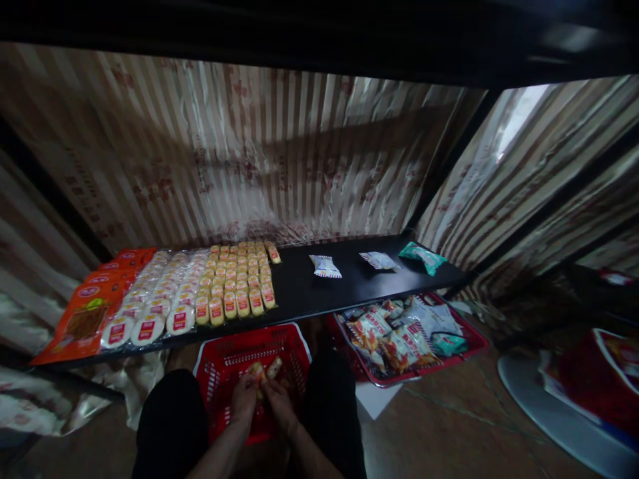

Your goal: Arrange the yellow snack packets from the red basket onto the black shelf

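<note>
Over the red basket [204, 372] between my knees, my left hand [243, 399] is closed round a small yellow wrapped cake [256, 370]. My right hand [279, 402] meets it from the other side, fingers closed at the same cake. Another wrapped cake [274, 367] shows just beyond my right fingers; whether it is touched I cannot tell. The bottom of the basket is dim and partly covered by my hands. Similar yellow cakes [242, 303] stand in rows on the black shelf [299, 293] ahead.
Round white wrapped cakes [148, 328] and orange packets [84, 319] line the shelf's left. White packets [325, 266] and a green packet [423, 257] lie farther right. A second red basket [474, 336] holds several snack bags. A dark upper shelf [249, 40] hangs overhead.
</note>
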Demonstrator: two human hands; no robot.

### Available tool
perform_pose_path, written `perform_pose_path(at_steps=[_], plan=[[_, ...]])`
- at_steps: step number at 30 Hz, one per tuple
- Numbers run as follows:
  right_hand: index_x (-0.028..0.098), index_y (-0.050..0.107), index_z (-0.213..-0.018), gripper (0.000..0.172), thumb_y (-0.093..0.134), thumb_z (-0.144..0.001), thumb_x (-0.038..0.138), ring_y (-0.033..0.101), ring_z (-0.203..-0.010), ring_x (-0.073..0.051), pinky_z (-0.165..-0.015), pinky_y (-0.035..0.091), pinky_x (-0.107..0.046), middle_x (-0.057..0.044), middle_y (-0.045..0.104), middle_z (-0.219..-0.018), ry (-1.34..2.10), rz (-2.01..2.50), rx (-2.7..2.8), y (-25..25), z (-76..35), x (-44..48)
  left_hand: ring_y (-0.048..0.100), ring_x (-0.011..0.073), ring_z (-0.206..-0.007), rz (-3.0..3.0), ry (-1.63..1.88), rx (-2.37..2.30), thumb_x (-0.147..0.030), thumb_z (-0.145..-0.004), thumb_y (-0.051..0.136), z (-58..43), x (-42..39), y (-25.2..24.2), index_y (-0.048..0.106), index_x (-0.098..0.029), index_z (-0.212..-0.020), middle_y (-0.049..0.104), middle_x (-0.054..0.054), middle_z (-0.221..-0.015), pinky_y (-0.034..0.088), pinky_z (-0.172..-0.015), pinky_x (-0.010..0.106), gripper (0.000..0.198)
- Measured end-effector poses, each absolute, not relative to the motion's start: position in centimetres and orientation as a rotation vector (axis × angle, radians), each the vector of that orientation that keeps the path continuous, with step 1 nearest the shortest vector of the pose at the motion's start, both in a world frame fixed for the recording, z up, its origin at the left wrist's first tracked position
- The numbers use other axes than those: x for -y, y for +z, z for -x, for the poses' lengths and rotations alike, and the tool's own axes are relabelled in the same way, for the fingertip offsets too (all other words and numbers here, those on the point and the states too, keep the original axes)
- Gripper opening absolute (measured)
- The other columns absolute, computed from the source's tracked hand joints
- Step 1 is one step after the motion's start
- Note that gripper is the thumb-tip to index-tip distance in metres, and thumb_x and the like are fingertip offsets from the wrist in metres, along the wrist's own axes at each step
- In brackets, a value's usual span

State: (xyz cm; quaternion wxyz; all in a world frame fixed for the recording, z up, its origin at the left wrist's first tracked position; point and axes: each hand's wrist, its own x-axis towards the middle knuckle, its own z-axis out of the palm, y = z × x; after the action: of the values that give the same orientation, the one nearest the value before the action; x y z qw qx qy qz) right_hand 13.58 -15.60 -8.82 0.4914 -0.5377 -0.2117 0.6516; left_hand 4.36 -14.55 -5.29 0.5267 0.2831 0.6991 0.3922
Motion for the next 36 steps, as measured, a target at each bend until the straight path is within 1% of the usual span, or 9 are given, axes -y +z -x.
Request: perform_pose_path(at_steps=[4,8,12,18,22,26,29,32,36], plan=[[0.019,0.074,-0.075,0.062,0.085,-0.031,0.063,0.069,-0.086,-0.028,-0.085,0.050,-0.039,-0.006,0.073,-0.074,1.557,1.306,0.486,-8.4,-14.2,15.3,0.064,0.0181,-0.075,-0.742,0.959,-1.665,-0.005,-0.071,0.062,-4.7,14.1,-4.4,0.060,-0.018,-0.069,0.066,0.002,-0.072,0.048,-0.077,0.027,0.014],[0.021,0.075,-0.085,0.058,0.087,-0.038,0.054,0.067,-0.093,-0.027,-0.088,0.050,-0.038,-0.006,0.074,-0.084,1.422,1.366,0.499,-8.5,-15.1,14.7,0.064,0.0199,-0.079,-0.779,0.959,-1.643,-0.007,-0.071,0.065,-5.0,13.7,-3.0,0.059,-0.019,-0.071,0.067,0.003,-0.077,0.047,-0.079,0.028,0.013],[0.021,0.074,-0.082,0.054,0.084,-0.042,0.056,0.067,-0.086,-0.026,-0.083,0.051,-0.037,-0.005,0.073,-0.081,1.406,1.353,0.506,-8.1,-15.8,14.1,0.063,0.0187,-0.085,-0.854,0.939,-1.680,-0.004,-0.074,0.061,-5.7,13.4,-1.1,0.061,-0.021,-0.074,0.067,0.002,-0.080,0.044,-0.088,0.028,0.017],[0.019,0.071,-0.082,0.054,0.083,-0.046,0.057,0.065,-0.070,-0.019,-0.071,0.051,-0.031,-0.003,0.072,-0.077,1.458,1.250,0.483,-5.9,-15.8,13.7,0.062,0.0182,-0.086,-0.870,0.977,-1.580,-0.003,-0.072,0.062,-6.3,13.0,0.7,0.065,-0.021,-0.079,0.068,0.001,-0.080,0.044,-0.086,0.027,0.020],[0.020,0.069,-0.088,0.056,0.084,-0.048,0.057,0.065,-0.069,-0.017,-0.065,0.050,-0.028,-0.003,0.072,-0.078,1.492,1.232,0.476,-5.1,-16.1,13.7,0.062,0.0181,-0.092,-0.902,1.010,-1.560,0.000,-0.073,0.058,-6.5,12.9,1.0,0.066,-0.021,-0.080,0.069,0.003,-0.087,0.043,-0.090,0.027,0.024],[0.020,0.069,-0.085,0.050,0.082,-0.053,0.057,0.064,-0.069,-0.017,-0.061,0.049,-0.027,-0.003,0.071,-0.075,1.463,1.278,0.569,-4.9,-16.7,14.0,0.062,0.0184,-0.094,-0.867,1.069,-1.552,-0.001,-0.073,0.059,-6.8,13.3,1.1,0.065,-0.020,-0.081,0.068,0.004,-0.091,0.043,-0.093,0.029,0.022],[0.020,0.070,-0.086,0.049,0.079,-0.057,0.057,0.064,-0.069,-0.017,-0.060,0.049,-0.026,-0.003,0.071,-0.076,1.444,1.295,0.610,-4.5,-17.0,14.3,0.061,0.0187,-0.097,-0.866,1.113,-1.538,-0.001,-0.073,0.058,-6.8,13.6,1.3,0.065,-0.020,-0.079,0.067,0.004,-0.091,0.041,-0.096,0.030,0.021],[0.019,0.071,-0.088,0.047,0.078,-0.060,0.057,0.064,-0.072,-0.018,-0.061,0.049,-0.026,-0.004,0.071,-0.078,1.408,1.298,0.633,-4.1,-17.2,14.5,0.061,0.0194,-0.100,-0.932,1.074,-1.560,-0.001,-0.073,0.056,-6.9,13.9,1.6,0.064,-0.021,-0.079,0.066,0.004,-0.091,0.040,-0.098,0.031,0.022],[0.021,0.073,-0.091,0.047,0.078,-0.060,0.055,0.065,-0.077,-0.021,-0.068,0.051,-0.030,-0.004,0.072,-0.083,1.359,1.296,0.649,-3.5,-17.4,14.4,0.060,0.0205,-0.098,-0.985,1.042,-1.566,-0.001,-0.072,0.054,-7.1,14.0,2.2,0.063,-0.022,-0.078,0.065,0.005,-0.094,0.041,-0.097,0.031,0.023]])
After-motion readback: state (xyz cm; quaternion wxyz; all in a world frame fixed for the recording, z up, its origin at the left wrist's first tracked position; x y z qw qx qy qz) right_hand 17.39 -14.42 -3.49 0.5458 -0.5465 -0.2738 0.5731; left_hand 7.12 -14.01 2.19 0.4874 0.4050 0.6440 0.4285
